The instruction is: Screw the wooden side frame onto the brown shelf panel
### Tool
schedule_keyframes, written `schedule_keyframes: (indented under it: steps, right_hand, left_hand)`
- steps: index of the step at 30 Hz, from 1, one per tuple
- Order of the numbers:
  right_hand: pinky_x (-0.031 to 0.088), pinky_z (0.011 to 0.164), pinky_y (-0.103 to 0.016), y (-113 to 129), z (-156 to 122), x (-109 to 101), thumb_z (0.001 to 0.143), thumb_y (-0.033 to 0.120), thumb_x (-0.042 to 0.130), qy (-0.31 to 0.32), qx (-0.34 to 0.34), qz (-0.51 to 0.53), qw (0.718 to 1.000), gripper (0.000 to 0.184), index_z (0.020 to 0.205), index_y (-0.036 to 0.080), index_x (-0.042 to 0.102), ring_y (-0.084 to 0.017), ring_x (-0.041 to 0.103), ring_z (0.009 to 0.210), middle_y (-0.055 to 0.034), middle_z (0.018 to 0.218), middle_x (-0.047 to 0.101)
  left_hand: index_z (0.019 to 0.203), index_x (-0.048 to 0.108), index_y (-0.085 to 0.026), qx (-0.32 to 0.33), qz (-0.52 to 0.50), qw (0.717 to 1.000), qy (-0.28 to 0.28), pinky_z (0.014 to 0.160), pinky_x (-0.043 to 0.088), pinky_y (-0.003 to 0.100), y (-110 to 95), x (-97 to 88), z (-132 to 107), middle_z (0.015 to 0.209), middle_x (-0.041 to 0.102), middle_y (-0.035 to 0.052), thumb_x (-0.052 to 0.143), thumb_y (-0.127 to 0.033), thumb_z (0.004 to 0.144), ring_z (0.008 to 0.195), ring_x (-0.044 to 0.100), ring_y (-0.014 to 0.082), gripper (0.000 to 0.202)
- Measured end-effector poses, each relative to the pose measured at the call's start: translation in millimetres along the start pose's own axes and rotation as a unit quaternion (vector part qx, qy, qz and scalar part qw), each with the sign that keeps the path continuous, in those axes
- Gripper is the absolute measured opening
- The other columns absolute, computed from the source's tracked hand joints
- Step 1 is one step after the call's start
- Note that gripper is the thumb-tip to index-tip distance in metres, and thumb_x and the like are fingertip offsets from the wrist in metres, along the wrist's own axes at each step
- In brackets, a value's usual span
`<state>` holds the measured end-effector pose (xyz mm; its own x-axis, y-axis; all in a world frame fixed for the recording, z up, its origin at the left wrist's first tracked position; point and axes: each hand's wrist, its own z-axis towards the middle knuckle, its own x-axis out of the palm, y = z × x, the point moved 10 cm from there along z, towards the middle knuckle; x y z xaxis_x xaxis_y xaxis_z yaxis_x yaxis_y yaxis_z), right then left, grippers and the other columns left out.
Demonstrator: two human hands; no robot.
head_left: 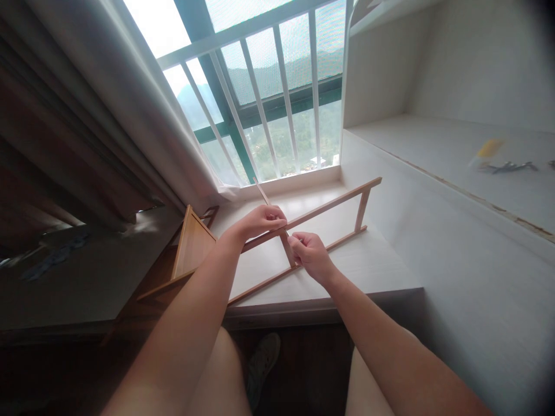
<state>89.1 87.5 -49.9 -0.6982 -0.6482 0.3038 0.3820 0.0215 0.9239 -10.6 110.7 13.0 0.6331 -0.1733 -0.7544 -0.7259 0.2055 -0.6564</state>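
A light-brown wooden frame [338, 202] with two long rails and short crosspieces lies tilted across a white window ledge. My left hand [261, 222] is closed at the upper rail, its fingers curled where a crosspiece [287, 248] meets it. Just below that joint, my right hand [313, 255] is closed in a pinch; a small thing seems to be between the fingers, too hidden to name. Beyond the left hand a thin wooden strip [261, 191] sticks up toward the window. The frame's left end passes behind my left forearm.
A wooden panel piece [191, 245] stands to the left by a grey curtain [130, 86]. White window bars [284, 86] rise behind the ledge [381, 266]. On the white shelf [455, 136] at right lie small metal parts [514, 167] and a blurred yellow item [491, 148].
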Motion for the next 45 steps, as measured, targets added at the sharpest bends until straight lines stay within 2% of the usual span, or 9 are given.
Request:
schedule_keyframes:
  steps: [6, 11, 16, 21, 27, 30, 37, 40, 45]
  right_hand:
    - [0.022, 0.042, -0.023, -1, 3, -2, 0.086, 0.035, 0.053, 0.021, 0.001, -0.049, 0.999, 0.037, 0.056, 0.02, 0.037, -0.007, 0.03, 0.04, 0.0064, 0.043, 0.038]
    - [0.021, 0.045, -0.024, 5, 3, -2, 0.085, 0.032, 0.05, 0.047, -0.006, -0.116, 0.992, 0.035, 0.058, 0.021, 0.033, -0.007, 0.026, 0.045, 0.0072, 0.048, 0.03]
    - [0.02, 0.05, -0.026, 22, -1, 0, 0.082, 0.026, 0.05, 0.04, -0.077, -0.272, 0.958, 0.034, 0.057, 0.02, 0.029, -0.009, 0.024, 0.052, 0.0057, 0.052, 0.027]
    - [0.018, 0.051, -0.027, 29, -4, 1, 0.083, 0.023, 0.048, 0.028, -0.115, -0.305, 0.945, 0.033, 0.056, 0.02, 0.028, -0.01, 0.023, 0.051, 0.005, 0.052, 0.026]
    - [0.019, 0.05, -0.026, 30, -2, 3, 0.083, 0.024, 0.049, 0.041, -0.116, -0.265, 0.956, 0.034, 0.055, 0.02, 0.03, -0.01, 0.022, 0.052, 0.0049, 0.052, 0.026]
    - [0.019, 0.049, -0.026, 26, 0, 0, 0.083, 0.027, 0.05, 0.041, -0.087, -0.234, 0.967, 0.036, 0.055, 0.02, 0.03, -0.009, 0.024, 0.05, 0.0053, 0.051, 0.028]
    - [0.023, 0.043, -0.024, 3, 3, 0, 0.087, 0.039, 0.051, 0.052, -0.006, -0.067, 0.996, 0.039, 0.056, 0.02, 0.037, -0.008, 0.03, 0.042, 0.0059, 0.044, 0.037]
    - [0.024, 0.042, -0.023, 1, 2, 3, 0.087, 0.04, 0.053, 0.035, -0.008, -0.014, 0.999, 0.041, 0.054, 0.02, 0.038, -0.007, 0.031, 0.04, 0.0056, 0.043, 0.039]
    - [0.021, 0.04, -0.022, -3, -5, 12, 0.088, 0.041, 0.052, -0.032, -0.005, 0.113, 0.993, 0.044, 0.053, 0.02, 0.036, -0.006, 0.031, 0.038, 0.0063, 0.043, 0.034]
  left_hand:
    - [0.087, 0.07, -0.014, 0.002, 0.006, 1.0, 0.0, 0.067, 0.045, 0.024, 1, 0.2, 0, 0.082, 0.065, 0.0041, 0.059, -0.038, 0.084, 0.075, 0.06, 0.0151, 0.027]
    - [0.087, 0.07, -0.014, 0.007, 0.008, 1.0, 0.002, 0.068, 0.045, 0.024, 0, 0.2, 0, 0.083, 0.066, 0.0046, 0.059, -0.038, 0.084, 0.076, 0.06, 0.0154, 0.027]
    - [0.087, 0.07, -0.014, 0.003, 0.014, 1.0, 0.006, 0.07, 0.046, 0.025, -1, 0.3, 0, 0.084, 0.066, 0.0049, 0.059, -0.038, 0.084, 0.078, 0.06, 0.0161, 0.027]
    - [0.086, 0.07, -0.014, -0.002, 0.013, 1.0, 0.007, 0.068, 0.046, 0.024, -2, 1.0, 0, 0.084, 0.066, 0.0053, 0.058, -0.039, 0.084, 0.077, 0.06, 0.0158, 0.028]
    - [0.085, 0.069, -0.013, -0.005, 0.007, 1.0, 0.003, 0.066, 0.046, 0.024, -4, 1.2, -2, 0.083, 0.065, 0.0049, 0.059, -0.04, 0.084, 0.074, 0.06, 0.0148, 0.028]
    - [0.086, 0.069, -0.013, -0.004, 0.003, 1.0, 0.003, 0.066, 0.046, 0.024, -4, 1.2, -2, 0.083, 0.065, 0.0049, 0.059, -0.039, 0.084, 0.073, 0.059, 0.0146, 0.028]
    - [0.085, 0.069, -0.013, -0.001, 0.002, 1.0, 0.003, 0.066, 0.046, 0.024, -4, 1.1, -1, 0.081, 0.065, 0.0046, 0.059, -0.039, 0.084, 0.074, 0.06, 0.0145, 0.028]
    - [0.085, 0.069, -0.013, -0.001, 0.002, 1.0, 0.001, 0.066, 0.046, 0.024, -5, 0.6, -2, 0.081, 0.065, 0.0048, 0.059, -0.04, 0.084, 0.073, 0.06, 0.0144, 0.029]
    - [0.085, 0.069, -0.013, -0.005, -0.002, 1.0, -0.001, 0.065, 0.046, 0.023, -3, 0.6, -1, 0.081, 0.065, 0.0048, 0.059, -0.04, 0.084, 0.072, 0.06, 0.0144, 0.028]
